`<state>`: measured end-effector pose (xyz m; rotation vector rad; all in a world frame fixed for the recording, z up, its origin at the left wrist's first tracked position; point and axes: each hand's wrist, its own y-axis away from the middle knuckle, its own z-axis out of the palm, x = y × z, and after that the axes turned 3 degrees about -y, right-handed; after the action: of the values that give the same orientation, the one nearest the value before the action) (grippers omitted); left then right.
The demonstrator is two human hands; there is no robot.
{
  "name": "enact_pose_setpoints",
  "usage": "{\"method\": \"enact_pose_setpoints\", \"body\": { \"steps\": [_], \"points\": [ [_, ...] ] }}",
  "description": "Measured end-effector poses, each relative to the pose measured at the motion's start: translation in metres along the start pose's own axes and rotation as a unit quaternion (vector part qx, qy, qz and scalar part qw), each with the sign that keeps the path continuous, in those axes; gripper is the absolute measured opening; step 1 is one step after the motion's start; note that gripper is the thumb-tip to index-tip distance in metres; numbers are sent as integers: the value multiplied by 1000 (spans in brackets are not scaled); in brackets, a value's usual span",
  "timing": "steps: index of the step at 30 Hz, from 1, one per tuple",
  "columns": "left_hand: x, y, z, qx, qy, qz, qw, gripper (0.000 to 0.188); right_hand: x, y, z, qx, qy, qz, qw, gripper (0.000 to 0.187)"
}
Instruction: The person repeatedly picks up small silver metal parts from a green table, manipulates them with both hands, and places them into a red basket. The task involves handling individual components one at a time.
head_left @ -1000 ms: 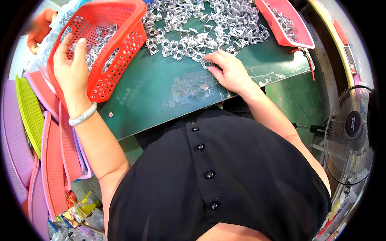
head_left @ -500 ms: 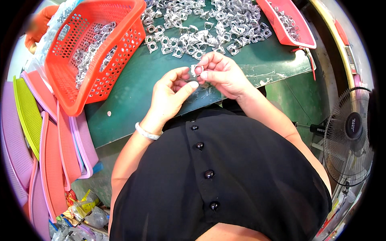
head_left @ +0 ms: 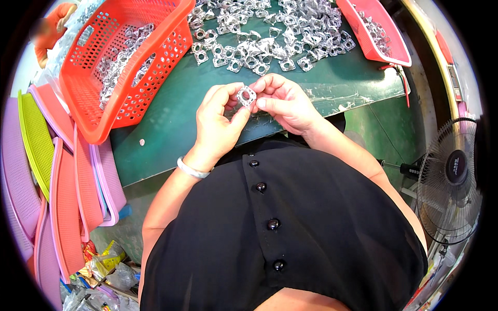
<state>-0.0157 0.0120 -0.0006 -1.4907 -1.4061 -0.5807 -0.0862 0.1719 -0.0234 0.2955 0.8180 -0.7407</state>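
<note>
A small silvery metal casting point(head_left: 246, 96) with a round hole and a squarish flange is held above the near edge of the green table. My left hand point(head_left: 220, 111) pinches its left side between thumb and fingers. At its right edge, the bent fingers and thumb of my right hand point(head_left: 286, 105) are closed on it too. Beyond my hands, many similar castings point(head_left: 259, 54) lie heaped on the table point(head_left: 171, 124).
A red perforated basket point(head_left: 148, 85) with more castings stands on the left; a pink-red tray point(head_left: 371, 39) of them is at far right. Stacked coloured baskets point(head_left: 67, 207) lean left of the table. A fan point(head_left: 448, 179) stands right. Another person's hand point(head_left: 52, 33) shows upper left.
The casting has shifted slightly left and turned, so its flange and hole face up more. My left hand has closed onto it, while my right hand keeps its grip.
</note>
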Motion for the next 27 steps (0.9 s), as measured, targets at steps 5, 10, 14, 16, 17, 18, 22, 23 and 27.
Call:
{"method": "enact_pose_setpoints", "body": {
  "steps": [5,10,14,16,17,18,22,23,27],
  "points": [
    [0,-1,-3,5,-58,64,996,37,-3,1,2,14,4,16,1000,24],
    [0,-1,-4,-3,-46,63,997,39,-5,2,4,11,12,26,1000,22],
    [0,1,-4,-8,-38,53,998,40,-4,3,4,18,7,31,999,22],
    [0,1,-4,-7,-36,46,998,40,-3,3,4,18,2,28,999,22],
    [0,1,-4,-6,-34,43,999,41,-2,3,4,19,1,26,999,22],
    [-1,2,-4,-7,-24,34,999,40,-2,3,4,16,2,25,1000,22],
    [-3,3,-3,-14,4,8,1000,40,-1,2,4,7,0,24,1000,23],
    [-3,3,-3,-16,9,3,1000,39,-1,2,4,6,-3,24,1000,23],
    [-3,4,-3,-16,34,-21,999,36,-3,3,3,6,-9,25,1000,21]
  ]
}}
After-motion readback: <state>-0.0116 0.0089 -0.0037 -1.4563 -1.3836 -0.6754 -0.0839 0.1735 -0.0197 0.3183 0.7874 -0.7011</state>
